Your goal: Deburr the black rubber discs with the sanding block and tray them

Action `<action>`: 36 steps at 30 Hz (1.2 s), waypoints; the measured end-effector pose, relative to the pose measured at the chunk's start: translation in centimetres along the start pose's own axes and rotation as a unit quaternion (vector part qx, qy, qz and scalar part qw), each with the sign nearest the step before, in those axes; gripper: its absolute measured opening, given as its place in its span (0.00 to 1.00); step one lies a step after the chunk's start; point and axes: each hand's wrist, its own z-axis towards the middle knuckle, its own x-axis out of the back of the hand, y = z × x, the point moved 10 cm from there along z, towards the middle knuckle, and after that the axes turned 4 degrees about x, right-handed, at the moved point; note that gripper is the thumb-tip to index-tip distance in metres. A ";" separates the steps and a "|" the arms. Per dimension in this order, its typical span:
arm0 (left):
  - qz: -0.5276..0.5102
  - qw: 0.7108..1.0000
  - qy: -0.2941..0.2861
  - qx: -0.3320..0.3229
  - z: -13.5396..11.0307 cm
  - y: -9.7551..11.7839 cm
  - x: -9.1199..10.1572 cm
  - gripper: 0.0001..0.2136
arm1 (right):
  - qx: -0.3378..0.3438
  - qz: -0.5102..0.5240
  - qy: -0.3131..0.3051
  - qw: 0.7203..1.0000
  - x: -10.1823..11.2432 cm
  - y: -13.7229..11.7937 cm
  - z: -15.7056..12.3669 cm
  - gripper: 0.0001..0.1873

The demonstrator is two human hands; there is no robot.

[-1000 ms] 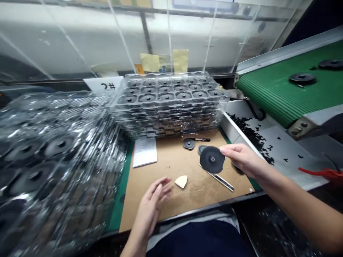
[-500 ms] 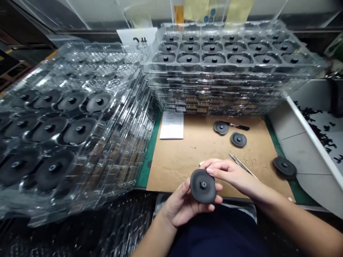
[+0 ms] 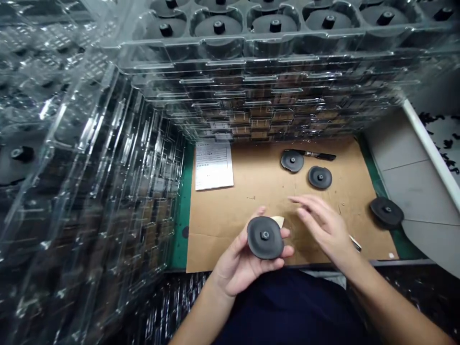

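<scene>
A round black disc with a short central stem (image 3: 265, 238) rests in my left hand (image 3: 242, 268), its stem side up and my fingers curled under and around its edge. My right hand (image 3: 325, 227) hovers to the right of that disc, apart from it, with fingers stretched out and nothing visible in them. Beneath the right hand, the end of a thin tool (image 3: 355, 243) shows on the cardboard; the rest is covered. A small cream-coloured piece (image 3: 278, 221) peeks out behind the held disc.
Similar discs lie at the back (image 3: 292, 161), right of centre (image 3: 320, 178) and far right (image 3: 387, 212) on the cardboard sheet (image 3: 247, 211). A black pen (image 3: 319, 155) and a printed paper (image 3: 214, 167) lie there too. Clear tray stacks rise behind (image 3: 258, 103) and left (image 3: 118, 143); a white-edged bin (image 3: 427, 148) stands right.
My right hand has let go of the disc's edge and moved right, its fingers straightening. The disc stays in my left hand. The whole view has shifted closer to the trays.
</scene>
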 end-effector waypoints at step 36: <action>-0.047 0.986 0.041 -0.157 2.5 2.2 -2.6 0.17 | 0.064 0.177 0.220 0.957 0.9 -5.1 -3.3 0.19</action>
